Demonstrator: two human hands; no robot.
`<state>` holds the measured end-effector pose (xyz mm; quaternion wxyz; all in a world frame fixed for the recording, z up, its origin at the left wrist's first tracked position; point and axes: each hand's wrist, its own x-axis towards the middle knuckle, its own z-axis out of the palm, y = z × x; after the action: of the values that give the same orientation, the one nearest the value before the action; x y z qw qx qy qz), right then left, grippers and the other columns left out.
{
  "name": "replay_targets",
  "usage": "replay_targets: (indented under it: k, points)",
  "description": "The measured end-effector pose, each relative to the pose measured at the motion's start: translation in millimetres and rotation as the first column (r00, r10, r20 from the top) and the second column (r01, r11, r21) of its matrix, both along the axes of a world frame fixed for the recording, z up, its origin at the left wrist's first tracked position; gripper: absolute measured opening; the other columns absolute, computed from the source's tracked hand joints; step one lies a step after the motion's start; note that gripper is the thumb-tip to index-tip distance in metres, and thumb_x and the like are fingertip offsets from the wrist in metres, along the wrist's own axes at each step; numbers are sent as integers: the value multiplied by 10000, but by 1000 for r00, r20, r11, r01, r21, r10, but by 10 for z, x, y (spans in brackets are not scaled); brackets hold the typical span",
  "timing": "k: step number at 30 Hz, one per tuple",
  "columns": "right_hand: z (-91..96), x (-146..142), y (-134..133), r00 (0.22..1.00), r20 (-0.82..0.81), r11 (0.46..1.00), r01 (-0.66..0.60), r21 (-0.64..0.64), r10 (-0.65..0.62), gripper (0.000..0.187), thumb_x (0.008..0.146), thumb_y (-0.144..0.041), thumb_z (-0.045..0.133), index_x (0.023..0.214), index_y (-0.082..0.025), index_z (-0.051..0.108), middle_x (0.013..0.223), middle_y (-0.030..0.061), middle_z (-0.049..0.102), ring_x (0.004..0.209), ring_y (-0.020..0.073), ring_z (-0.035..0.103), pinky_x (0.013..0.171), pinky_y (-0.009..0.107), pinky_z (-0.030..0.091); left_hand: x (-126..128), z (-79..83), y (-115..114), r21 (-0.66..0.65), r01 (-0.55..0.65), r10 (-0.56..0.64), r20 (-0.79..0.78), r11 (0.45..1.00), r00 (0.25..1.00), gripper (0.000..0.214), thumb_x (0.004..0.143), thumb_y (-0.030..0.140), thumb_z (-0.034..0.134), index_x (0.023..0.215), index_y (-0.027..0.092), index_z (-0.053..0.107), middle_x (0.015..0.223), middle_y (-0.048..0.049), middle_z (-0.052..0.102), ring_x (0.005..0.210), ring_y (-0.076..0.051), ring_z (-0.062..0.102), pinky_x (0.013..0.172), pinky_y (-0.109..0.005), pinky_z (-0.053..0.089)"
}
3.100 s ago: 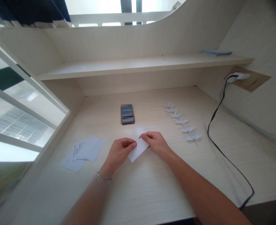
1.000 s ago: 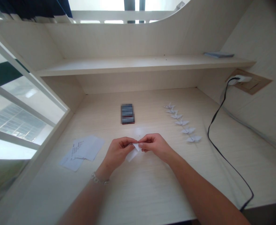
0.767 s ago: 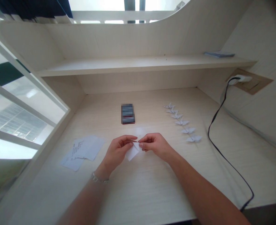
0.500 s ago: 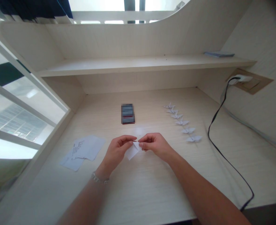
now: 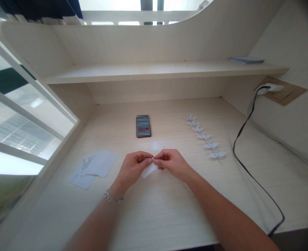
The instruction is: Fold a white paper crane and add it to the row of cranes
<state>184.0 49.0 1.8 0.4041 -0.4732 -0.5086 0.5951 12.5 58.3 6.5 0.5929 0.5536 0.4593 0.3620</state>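
Observation:
A small piece of folded white paper (image 5: 149, 169) is pinched between both hands above the middle of the desk (image 5: 154, 216). My left hand (image 5: 134, 167), with a beaded bracelet on its wrist, grips the paper's upper left edge between thumb and fingers. On the other side, my right hand (image 5: 172, 163) pinches the top right part, its thumb tip almost meeting the left thumb. The fingers cover much of the paper, so its folds are mostly hidden. Several folded paper cranes (image 5: 204, 137) stand in a slanting row to the right of my hands.
Loose paper sheets (image 5: 98, 164), one with printed text, lie at the left. A dark phone-like rectangle (image 5: 143, 126), pixelated, lies behind my hands. A black cable (image 5: 244, 170) runs from the wall socket (image 5: 282, 91) down the right side. Overhead, a shelf (image 5: 154, 71) holds a flat bluish object (image 5: 246, 60).
My thumbs have come closer together at the paper's top edge, and less of the paper shows between them. The whole view has shifted very slightly.

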Motion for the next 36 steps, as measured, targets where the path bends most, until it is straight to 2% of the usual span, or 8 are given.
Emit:
replay_targets:
  k: [9,13,17,22,25,28,31,36]
  points:
    - [14,11,6,1000,3,1000,26,3,-26,194,649,-279,702,749,-119,657,560,5,610,507,107,563,507,237,444,-11,33,19,-56,-37,43,108,998,993,208,722,234,636,903,136,662,758,-56,687,609,-126,591,538,-217,438]
    - [25,23,7,999,5,999,35,18,-35,188,666,-276,690,761,-118,656,564,9,611,510,108,560,506,237,436,-6,35,13,-57,-58,66,150,997,987,243,745,250,618,960,139,639,753,-56,686,614,-126,595,554,-221,441]
    - [45,8,-5,999,16,999,28,17,-28,184,668,-280,687,747,-118,654,575,13,614,522,112,565,518,243,440,18,30,-6,-30,-76,79,120,997,990,274,680,229,689,931,137,626,738,-53,689,652,-143,618,611,-240,463]
    - [48,-4,-10,999,27,999,41,21,-41,202,656,-298,697,750,-123,660,566,12,613,517,115,561,512,247,440,30,39,-20,-53,-97,103,125,994,987,227,699,240,662,899,141,623,715,-40,681,603,-130,609,550,-224,449]
    - [43,-1,-8,999,24,999,45,20,-45,232,650,-329,702,755,-125,665,579,19,622,527,121,569,519,255,450,36,38,-24,-13,-80,81,68,997,994,260,683,270,677,905,141,632,760,-52,692,657,-148,626,592,-239,468]
    - [39,5,-1,999,6,999,51,10,-51,263,641,-351,707,770,-126,665,597,24,631,546,129,583,540,268,471,35,26,-16,44,-110,110,1,993,994,273,648,289,705,867,135,652,808,-69,701,733,-174,638,652,-257,481]
    - [39,14,5,998,-1,998,65,17,-65,259,643,-330,708,793,-125,660,587,19,629,544,126,583,554,273,482,21,20,-3,42,-148,149,-32,988,988,279,653,295,702,876,136,655,759,-57,697,668,-160,630,593,-242,470]
    - [66,16,-4,998,31,998,48,47,-50,213,660,-303,695,771,-124,665,589,19,625,541,120,571,542,263,473,17,38,-12,14,-65,66,-54,998,996,262,677,301,684,876,133,655,732,-50,692,620,-142,613,555,-229,454]
